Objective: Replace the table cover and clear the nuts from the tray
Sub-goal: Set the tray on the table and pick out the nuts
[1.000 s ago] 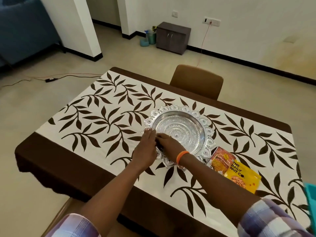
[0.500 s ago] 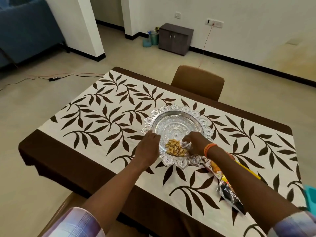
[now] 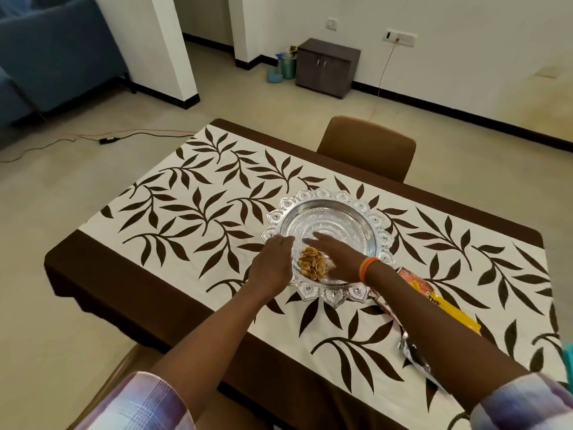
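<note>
A round silver tray [image 3: 369, 214] with a petal rim sits mid-table on a white cover [image 3: 192, 209] printed with brown leaves. A small heap of nut shells [image 3: 313, 263] lies in the tray's near-left part. My left hand [image 3: 274, 262] rests at the tray's left rim, fingers curled, touching the rim. My right hand [image 3: 336, 254], with an orange band at the wrist, lies flat inside the tray just right of the shells, fingers spread and blurred. Nothing shows in either hand.
Nut packets lie on the cover under my right forearm: an orange one [image 3: 409, 276], a yellow one [image 3: 446, 311], a dark foil one [image 3: 414, 355]. A brown chair [image 3: 369, 147] stands at the far side. A teal object [image 3: 567, 358] pokes in at the right edge.
One second ago both hands met over the tray's near rim, hiding that part. The right hand then drew right, uncovering the shells, and now reaches flat into the tray. The left hand stays at the rim.
</note>
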The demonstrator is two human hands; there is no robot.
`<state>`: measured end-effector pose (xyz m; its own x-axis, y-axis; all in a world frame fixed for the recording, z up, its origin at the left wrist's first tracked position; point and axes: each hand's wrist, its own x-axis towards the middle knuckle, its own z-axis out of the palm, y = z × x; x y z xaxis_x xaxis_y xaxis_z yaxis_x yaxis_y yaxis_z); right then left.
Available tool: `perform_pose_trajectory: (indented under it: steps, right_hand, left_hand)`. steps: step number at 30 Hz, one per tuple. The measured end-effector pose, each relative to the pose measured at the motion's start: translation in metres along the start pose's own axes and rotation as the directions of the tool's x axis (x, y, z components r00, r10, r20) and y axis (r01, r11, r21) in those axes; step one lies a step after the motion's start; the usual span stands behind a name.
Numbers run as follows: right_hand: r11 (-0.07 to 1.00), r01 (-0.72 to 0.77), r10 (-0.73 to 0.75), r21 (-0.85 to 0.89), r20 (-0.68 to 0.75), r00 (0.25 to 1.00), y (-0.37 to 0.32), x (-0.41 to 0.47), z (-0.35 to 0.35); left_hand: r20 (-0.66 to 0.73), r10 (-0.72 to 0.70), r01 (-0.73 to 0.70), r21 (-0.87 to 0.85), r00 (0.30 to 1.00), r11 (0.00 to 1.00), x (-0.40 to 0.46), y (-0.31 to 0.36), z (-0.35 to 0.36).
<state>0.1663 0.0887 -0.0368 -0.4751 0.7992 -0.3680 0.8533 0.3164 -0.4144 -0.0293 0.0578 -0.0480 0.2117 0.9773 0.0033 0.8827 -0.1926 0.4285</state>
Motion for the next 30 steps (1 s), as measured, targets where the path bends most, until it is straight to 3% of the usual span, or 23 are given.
perform_pose_trajectory:
  steps: [3, 6, 10, 11, 13, 16, 18, 19, 20, 21, 22, 23, 25, 28, 30]
  right_hand:
    - [0.991, 0.100, -0.098, -0.085, 0.025, 0.995, -0.012, 0.000, 0.016]
    - [0.963, 0.134, -0.157, -0.235, -0.081, 0.984, -0.021, 0.000, 0.021]
    - [0.941, 0.005, -0.089, -0.337, -0.233, 0.968, -0.024, 0.005, 0.022]
    - [0.955, -0.051, -0.031, -0.291, -0.272, 0.962, -0.021, 0.008, 0.020]
    - [0.987, -0.155, 0.129, -0.039, -0.371, 0.919, -0.013, 0.012, 0.015]
    - [0.859, -0.210, 0.412, 0.467, -0.388, 0.824, -0.003, 0.007, 0.001]
    - [0.543, -0.115, 0.520, 0.832, -0.226, 0.824, -0.008, -0.005, -0.014]
    - [0.351, -0.043, 0.503, 0.935, -0.149, 0.851, -0.012, -0.013, -0.022]
    - [0.226, 0.008, 0.474, 0.974, -0.117, 0.873, -0.017, -0.019, -0.030]
    - [0.185, 0.035, 0.446, 0.982, -0.116, 0.887, -0.022, -0.023, -0.038]
    - [0.195, 0.051, 0.426, 0.980, -0.131, 0.895, -0.026, -0.026, -0.044]
    - [0.255, 0.055, 0.414, 0.965, -0.160, 0.896, -0.031, -0.028, -0.050]
    - [0.490, 0.021, 0.394, 0.872, -0.243, 0.887, -0.042, -0.029, -0.058]
    - [0.824, -0.067, 0.317, 0.563, -0.360, 0.877, -0.055, -0.025, -0.062]
    - [0.903, -0.074, 0.260, 0.422, -0.403, 0.877, -0.063, -0.023, -0.064]
  left_hand:
    - [0.002, -0.025, 0.025, 0.003, 1.000, 1.000, 0.000, 0.003, 0.000]
    - [-0.001, -0.018, 0.018, 0.030, 1.000, 0.999, 0.001, 0.005, 0.000]
    - [-0.009, 0.007, -0.006, 0.056, 1.000, 0.998, 0.004, 0.004, 0.002]
    - [-0.016, 0.014, -0.013, 0.047, 1.000, 0.999, 0.006, 0.004, 0.002]
    - [-0.055, 0.002, -0.005, -0.047, 0.999, 0.999, 0.007, 0.006, 0.003]
    - [-0.171, -0.103, 0.027, -0.397, 0.980, 0.917, 0.008, 0.019, 0.002]
    - [-0.121, -0.298, 0.145, -0.666, 0.947, 0.732, 0.010, 0.034, 0.000]
    - [0.004, -0.411, 0.247, -0.805, 0.911, 0.539, 0.013, 0.041, 0.000]
    - [0.191, -0.473, 0.341, -0.905, 0.860, 0.254, 0.017, 0.048, -0.001]
    - [0.374, -0.458, 0.399, -0.916, 0.806, -0.045, 0.021, 0.055, -0.003]
    - [0.489, -0.407, 0.414, -0.872, 0.771, -0.263, 0.024, 0.060, -0.004]
    - [0.546, -0.356, 0.411, -0.825, 0.758, -0.389, 0.026, 0.064, -0.005]
    - [0.596, -0.264, 0.388, -0.738, 0.758, -0.552, 0.029, 0.071, -0.005]
    - [0.601, -0.110, 0.372, -0.616, 0.791, -0.694, 0.031, 0.082, -0.015]
    - [0.552, -0.086, 0.357, -0.642, 0.829, -0.679, 0.033, 0.087, -0.024]
